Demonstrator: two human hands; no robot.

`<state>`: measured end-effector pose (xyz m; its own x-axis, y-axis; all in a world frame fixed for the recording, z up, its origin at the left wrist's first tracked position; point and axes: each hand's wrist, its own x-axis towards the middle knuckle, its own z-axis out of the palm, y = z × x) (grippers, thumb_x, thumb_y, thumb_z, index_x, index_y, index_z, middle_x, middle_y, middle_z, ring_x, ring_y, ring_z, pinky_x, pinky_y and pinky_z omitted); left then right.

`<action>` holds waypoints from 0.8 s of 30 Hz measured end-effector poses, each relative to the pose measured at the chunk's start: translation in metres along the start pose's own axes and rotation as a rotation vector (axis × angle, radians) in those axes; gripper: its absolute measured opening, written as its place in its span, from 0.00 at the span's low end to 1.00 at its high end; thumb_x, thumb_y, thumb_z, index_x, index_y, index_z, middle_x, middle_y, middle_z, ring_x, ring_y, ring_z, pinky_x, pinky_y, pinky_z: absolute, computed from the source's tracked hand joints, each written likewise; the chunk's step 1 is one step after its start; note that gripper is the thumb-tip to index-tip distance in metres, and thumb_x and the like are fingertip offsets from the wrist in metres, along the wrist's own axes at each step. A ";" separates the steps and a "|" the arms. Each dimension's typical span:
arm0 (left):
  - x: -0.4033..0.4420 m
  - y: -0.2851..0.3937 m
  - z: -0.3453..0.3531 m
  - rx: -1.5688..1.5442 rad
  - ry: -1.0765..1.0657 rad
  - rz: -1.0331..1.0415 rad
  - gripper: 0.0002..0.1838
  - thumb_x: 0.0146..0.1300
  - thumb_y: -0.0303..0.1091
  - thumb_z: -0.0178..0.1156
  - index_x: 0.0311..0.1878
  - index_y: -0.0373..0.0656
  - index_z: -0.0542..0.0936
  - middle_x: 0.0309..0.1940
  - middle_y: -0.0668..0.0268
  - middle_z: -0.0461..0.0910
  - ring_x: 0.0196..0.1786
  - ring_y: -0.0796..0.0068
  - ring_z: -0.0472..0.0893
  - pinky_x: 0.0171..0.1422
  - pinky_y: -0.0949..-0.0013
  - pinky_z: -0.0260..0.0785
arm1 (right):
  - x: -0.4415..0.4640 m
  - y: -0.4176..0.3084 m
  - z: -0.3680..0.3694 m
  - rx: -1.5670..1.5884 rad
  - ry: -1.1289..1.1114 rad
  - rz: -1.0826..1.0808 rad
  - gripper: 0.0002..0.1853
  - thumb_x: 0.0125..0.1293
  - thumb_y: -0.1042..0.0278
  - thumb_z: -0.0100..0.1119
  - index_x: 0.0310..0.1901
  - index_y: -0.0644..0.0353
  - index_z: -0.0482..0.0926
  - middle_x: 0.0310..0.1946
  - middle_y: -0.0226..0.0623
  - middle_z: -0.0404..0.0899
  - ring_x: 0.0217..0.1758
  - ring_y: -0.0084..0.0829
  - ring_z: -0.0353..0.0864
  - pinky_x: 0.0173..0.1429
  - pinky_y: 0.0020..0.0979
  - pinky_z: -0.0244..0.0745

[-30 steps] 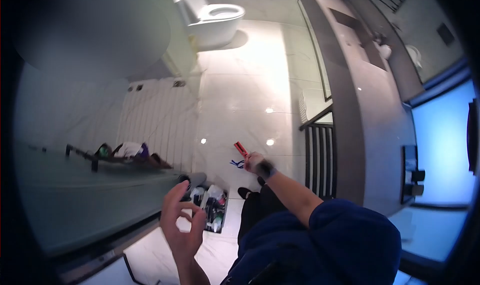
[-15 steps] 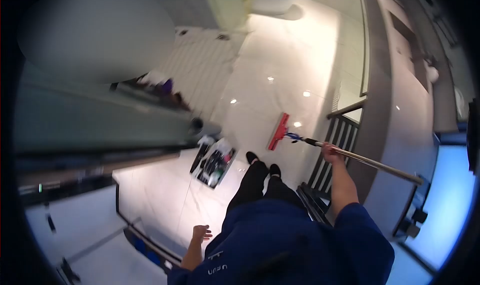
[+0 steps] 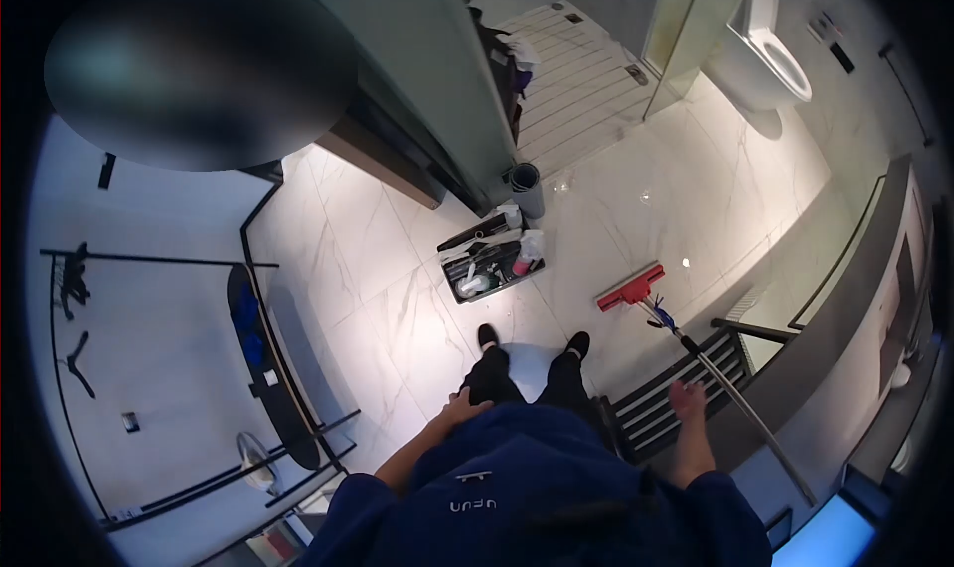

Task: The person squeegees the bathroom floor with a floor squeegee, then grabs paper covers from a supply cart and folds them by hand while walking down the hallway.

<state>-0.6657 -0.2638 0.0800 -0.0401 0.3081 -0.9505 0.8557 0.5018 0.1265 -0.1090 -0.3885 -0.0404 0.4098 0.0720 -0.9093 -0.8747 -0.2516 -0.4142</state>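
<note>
A squeegee mop [image 3: 631,287] with a red head lies on the marble floor at the right; its long metal handle slants down against the counter edge. My right hand [image 3: 688,400] is beside that handle, apart from it, slightly blurred, with the fingers apart and nothing in them. My left hand [image 3: 463,407] rests at my left hip against the dark clothing, its fingers spread and holding nothing. In front of my feet sits a black caddy [image 3: 494,259] full of bottles and cloths, with a grey bin [image 3: 527,191] just behind it.
A toilet [image 3: 770,65] stands at the upper right, near a slatted shower floor [image 3: 576,90] behind glass. The counter [image 3: 845,299] runs along the right above a slatted rack [image 3: 676,403]. At the left are a clothes rail [image 3: 159,260] and an ironing board [image 3: 260,368].
My right hand has let go of the mop handle, which leans at the counter. My left hand has come to my hip. The view has turned left, bringing the clothes rail in.
</note>
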 end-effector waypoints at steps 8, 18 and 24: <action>-0.006 -0.131 -0.030 -0.154 -0.140 0.073 0.57 0.52 0.72 0.55 0.73 0.38 0.49 0.70 0.34 0.42 0.71 0.38 0.54 0.74 0.52 0.50 | -0.073 0.249 0.067 -1.743 -0.403 -0.177 0.44 0.58 0.26 0.47 0.58 0.65 0.72 0.55 0.57 0.73 0.57 0.53 0.72 0.61 0.44 0.68; 0.013 -0.313 -0.097 -0.927 0.082 -0.071 0.44 0.56 0.58 0.64 0.65 0.33 0.63 0.50 0.48 0.74 0.50 0.62 0.77 0.51 0.66 0.71 | -0.507 0.267 0.454 -1.045 -1.997 0.207 0.27 0.62 0.55 0.62 0.57 0.66 0.73 0.53 0.41 0.76 0.42 0.26 0.79 0.42 0.24 0.74; 0.025 -0.343 -0.089 -1.184 0.120 -0.106 0.39 0.58 0.54 0.64 0.61 0.30 0.66 0.46 0.53 0.79 0.46 0.68 0.79 0.50 0.71 0.71 | -0.573 0.353 0.501 -0.957 -2.394 0.827 0.21 0.55 0.69 0.70 0.48 0.69 0.78 0.41 0.42 0.80 0.30 0.24 0.77 0.32 0.21 0.71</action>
<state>-1.0057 -0.3565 0.0381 -0.1839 0.2622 -0.9473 -0.1598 0.9430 0.2920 -0.7817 -0.0355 0.3144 -0.9509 -0.0701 0.3016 -0.1474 -0.7541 -0.6400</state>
